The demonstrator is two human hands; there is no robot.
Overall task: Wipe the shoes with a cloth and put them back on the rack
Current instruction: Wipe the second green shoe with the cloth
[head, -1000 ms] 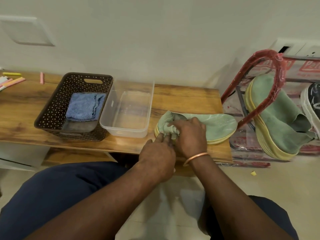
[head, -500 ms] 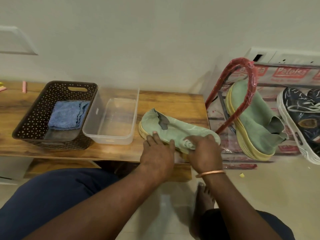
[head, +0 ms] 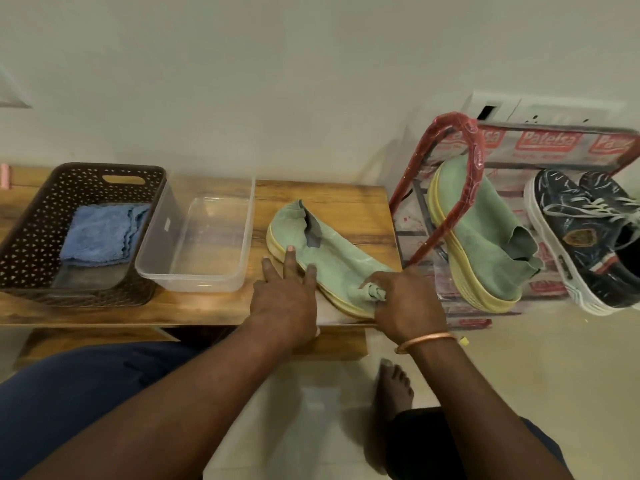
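Seen from the head, a green shoe [head: 332, 258] lay on the wooden bench [head: 207, 313], its toe near the front edge. The left hand [head: 284, 299] rested on its yellow sole, fingers straight, grip apart. The right hand [head: 405, 303] had its grip clamped on a bunched cloth [head: 374, 292] against the toe. A second green shoe [head: 485, 230] leaned in the rack [head: 464, 133] beside the bench.

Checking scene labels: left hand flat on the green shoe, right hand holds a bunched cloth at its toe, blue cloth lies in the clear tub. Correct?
Not quite. The head view shows the blue cloth in the brown basket, not the clear tub beside it. The rest stands: left hand flat on the green shoe, right hand holding a bunched cloth at its toe.
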